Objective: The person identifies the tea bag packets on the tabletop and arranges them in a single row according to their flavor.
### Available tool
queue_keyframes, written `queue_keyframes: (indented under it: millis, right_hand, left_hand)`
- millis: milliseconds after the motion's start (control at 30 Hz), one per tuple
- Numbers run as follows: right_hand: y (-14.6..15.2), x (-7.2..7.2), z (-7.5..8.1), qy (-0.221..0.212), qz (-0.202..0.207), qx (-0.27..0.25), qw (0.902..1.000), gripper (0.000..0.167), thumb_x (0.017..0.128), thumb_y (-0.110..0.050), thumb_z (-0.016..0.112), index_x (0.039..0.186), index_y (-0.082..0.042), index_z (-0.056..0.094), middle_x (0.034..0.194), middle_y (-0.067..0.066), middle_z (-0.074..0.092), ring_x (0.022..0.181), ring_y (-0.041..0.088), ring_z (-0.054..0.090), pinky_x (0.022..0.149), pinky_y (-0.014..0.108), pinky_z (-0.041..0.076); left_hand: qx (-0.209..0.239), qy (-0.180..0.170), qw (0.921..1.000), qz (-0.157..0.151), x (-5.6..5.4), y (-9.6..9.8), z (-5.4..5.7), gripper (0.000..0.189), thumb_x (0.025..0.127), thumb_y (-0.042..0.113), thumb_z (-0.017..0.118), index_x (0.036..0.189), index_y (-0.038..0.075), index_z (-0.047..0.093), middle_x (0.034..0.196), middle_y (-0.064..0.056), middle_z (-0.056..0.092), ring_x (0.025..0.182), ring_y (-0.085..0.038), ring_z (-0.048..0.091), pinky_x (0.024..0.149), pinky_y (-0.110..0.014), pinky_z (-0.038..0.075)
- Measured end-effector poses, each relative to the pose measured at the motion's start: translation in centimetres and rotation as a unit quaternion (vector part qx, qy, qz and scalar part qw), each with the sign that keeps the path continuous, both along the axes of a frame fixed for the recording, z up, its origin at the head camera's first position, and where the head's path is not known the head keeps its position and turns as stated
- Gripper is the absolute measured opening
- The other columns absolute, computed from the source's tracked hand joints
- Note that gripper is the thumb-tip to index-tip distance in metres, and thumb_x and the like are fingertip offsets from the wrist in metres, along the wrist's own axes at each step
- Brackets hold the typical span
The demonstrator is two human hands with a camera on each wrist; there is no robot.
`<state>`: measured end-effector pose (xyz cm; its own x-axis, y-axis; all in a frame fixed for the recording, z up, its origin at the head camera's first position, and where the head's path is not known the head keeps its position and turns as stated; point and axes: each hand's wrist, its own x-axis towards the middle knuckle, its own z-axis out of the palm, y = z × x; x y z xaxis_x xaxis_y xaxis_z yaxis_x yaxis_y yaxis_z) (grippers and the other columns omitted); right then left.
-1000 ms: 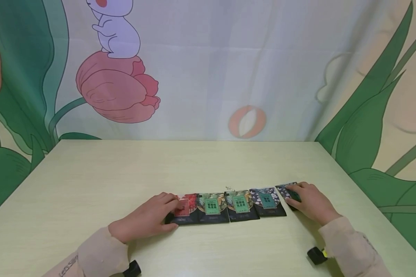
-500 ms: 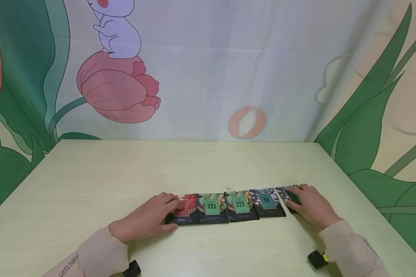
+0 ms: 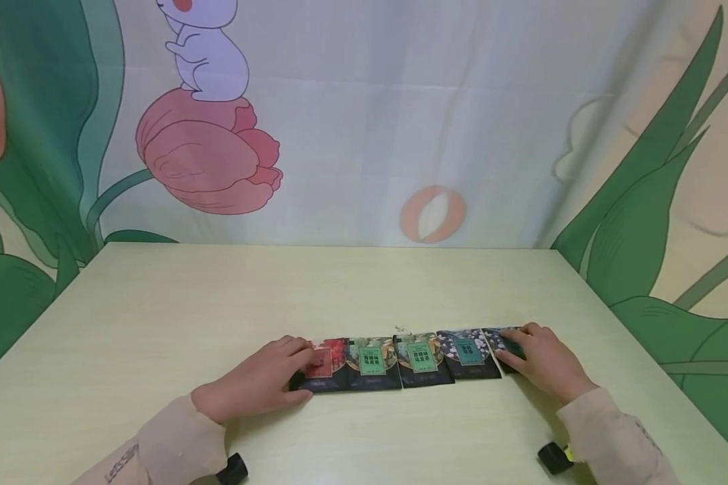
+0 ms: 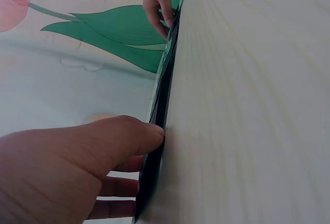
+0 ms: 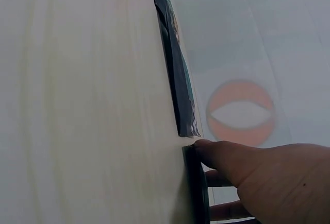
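Observation:
Flat tea sachets lie side by side in a row on the pale table [image 3: 218, 289]. My left hand [image 3: 261, 380] rests over the red tea sachet [image 3: 330, 357] at the left end, fingers on its face and thumb at its front edge. Two green-labelled tea sachets [image 3: 372, 364] come after it, then a blue-labelled tea sachet [image 3: 467, 351]. At the right end, my right hand [image 3: 549, 353] holds a dark flowered tea sachet [image 3: 493, 335], partly hidden under the fingers. The right wrist view shows the thumb [image 5: 211, 149] at that sachet's corner, with a narrow gap to its neighbour.
A printed curtain [image 3: 340, 135] with a rabbit, a tulip and leaves hangs behind the table's back edge. Black wrist devices [image 3: 555, 458] sit under both sleeves, close to the tabletop. A small printed mark [image 3: 402, 330] shows just behind the row.
My right hand has drawn the rightmost sachet slightly toward me and turned it straighter, in line with the row. My left hand stays put on the red sachet.

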<state>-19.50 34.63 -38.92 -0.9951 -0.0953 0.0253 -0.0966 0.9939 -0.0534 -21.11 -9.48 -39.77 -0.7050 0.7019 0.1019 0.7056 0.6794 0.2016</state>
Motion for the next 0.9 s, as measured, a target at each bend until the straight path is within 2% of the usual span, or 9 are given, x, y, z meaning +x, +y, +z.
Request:
queue_keyframes:
  millis: [367, 633, 900]
  right_hand:
    - [0.03, 0.04, 0.21, -0.002, 0.014, 0.007, 0.9999, 0.051, 0.090, -0.040, 0.063, 0.128, -0.006, 0.061, 0.113, 0.027, 0.057, 0.099, 0.040, 0.056, 0.082, 0.055, 0.050]
    - [-0.09, -0.17, 0.43, 0.001, 0.020, 0.002, 0.9998, 0.052, 0.089, -0.040, 0.064, 0.128, -0.005, 0.061, 0.114, 0.027, 0.058, 0.101, 0.041, 0.057, 0.084, 0.056, 0.050]
    - [0.36, -0.37, 1.00, -0.023, 0.021, -0.016, 0.9994, 0.053, 0.088, -0.040, 0.065, 0.124, -0.002, 0.062, 0.112, 0.026, 0.060, 0.101, 0.042, 0.059, 0.085, 0.055, 0.049]
  left_hand:
    - [-0.002, 0.006, 1.0000, -0.002, 0.02, -0.03, 0.09, 0.046, 0.084, 0.034, 0.072, 0.121, 0.010, 0.061, 0.121, -0.006, 0.059, 0.112, -0.022, 0.054, 0.100, -0.040, 0.047]
    - [0.002, 0.004, 1.0000, -0.001, 0.04, -0.16, 0.18, 0.045, 0.084, 0.034, 0.072, 0.121, 0.010, 0.061, 0.121, -0.006, 0.059, 0.112, -0.021, 0.053, 0.100, -0.041, 0.047]
    - [-0.008, 0.005, 1.0000, 0.000, 0.10, 0.05, 0.29, 0.046, 0.084, 0.037, 0.071, 0.119, 0.009, 0.062, 0.123, -0.006, 0.059, 0.115, -0.023, 0.053, 0.103, -0.042, 0.044]
